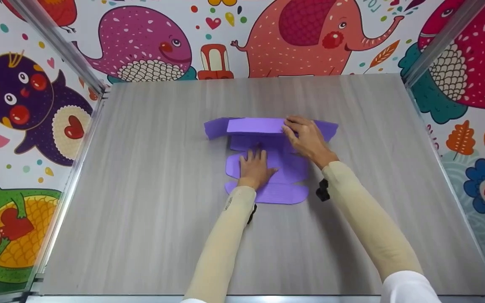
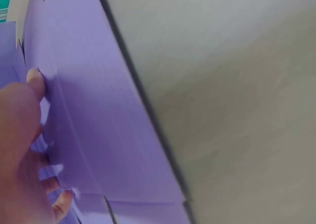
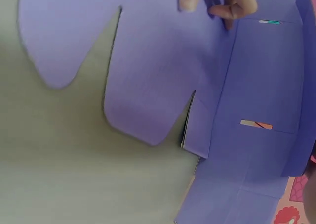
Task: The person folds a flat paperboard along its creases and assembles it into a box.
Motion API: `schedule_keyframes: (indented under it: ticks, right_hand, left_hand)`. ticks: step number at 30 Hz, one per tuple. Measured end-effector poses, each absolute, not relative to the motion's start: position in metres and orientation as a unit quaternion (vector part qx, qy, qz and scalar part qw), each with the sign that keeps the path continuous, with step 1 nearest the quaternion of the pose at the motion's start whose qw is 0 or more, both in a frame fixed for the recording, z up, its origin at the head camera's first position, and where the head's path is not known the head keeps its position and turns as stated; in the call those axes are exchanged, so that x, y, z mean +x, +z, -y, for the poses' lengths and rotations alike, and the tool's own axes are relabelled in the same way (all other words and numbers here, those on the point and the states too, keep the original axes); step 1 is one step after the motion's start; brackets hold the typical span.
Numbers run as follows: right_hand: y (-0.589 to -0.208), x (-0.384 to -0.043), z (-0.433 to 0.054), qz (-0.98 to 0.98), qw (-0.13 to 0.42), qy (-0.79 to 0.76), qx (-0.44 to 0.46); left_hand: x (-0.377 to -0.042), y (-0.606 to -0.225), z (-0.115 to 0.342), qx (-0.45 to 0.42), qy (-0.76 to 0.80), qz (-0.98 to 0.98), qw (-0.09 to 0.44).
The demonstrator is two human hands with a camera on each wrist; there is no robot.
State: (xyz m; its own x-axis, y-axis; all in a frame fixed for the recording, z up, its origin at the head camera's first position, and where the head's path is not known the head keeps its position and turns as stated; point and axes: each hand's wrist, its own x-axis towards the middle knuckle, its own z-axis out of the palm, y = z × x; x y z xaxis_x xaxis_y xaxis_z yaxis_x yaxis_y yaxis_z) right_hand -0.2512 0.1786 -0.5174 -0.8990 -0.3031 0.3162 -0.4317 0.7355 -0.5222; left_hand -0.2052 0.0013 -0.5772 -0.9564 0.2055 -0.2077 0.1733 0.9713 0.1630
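Observation:
A purple cardboard box blank point(image 1: 286, 168), partly folded, lies on the table. Its far panel point(image 1: 255, 126) stands raised and bent over, with a wing-like flap point(image 1: 216, 128) at the left end and another flap point(image 1: 326, 129) at the right. On the middle of the cardboard my left hand point(image 1: 254, 170) presses down, fingers spread. My right hand point(image 1: 309, 139) grips the raised panel near its right end, fingers over the top edge. Only a sliver of that hand shows in the right wrist view, where two narrow slots point(image 3: 256, 124) pierce the upright wall.
The wood-grain table point(image 1: 154, 189) extends around the cardboard. Metal posts point(image 1: 444, 46) stand at its back corners. Panels printed with cartoon animals, such as an elephant point(image 1: 297, 50), rise along the back and sides.

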Motion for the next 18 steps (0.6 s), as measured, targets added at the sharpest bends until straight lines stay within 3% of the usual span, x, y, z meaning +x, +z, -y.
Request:
schedule_keyframes:
  ticks: [11, 18]
  right_hand:
    - [-0.5168, -0.2537, -0.1782, 0.921, 0.102, 0.33, 0.182]
    - [-0.5149, -0.2537, -0.1752, 0.929, 0.066, 0.323, 0.167]
  left_hand:
    - [-0.207, -0.5763, -0.0026, 0.095, 0.074, -0.986, 0.112]
    - [-0.203, -0.5754, -0.0004, 0.093, 0.084, -0.987, 0.101]
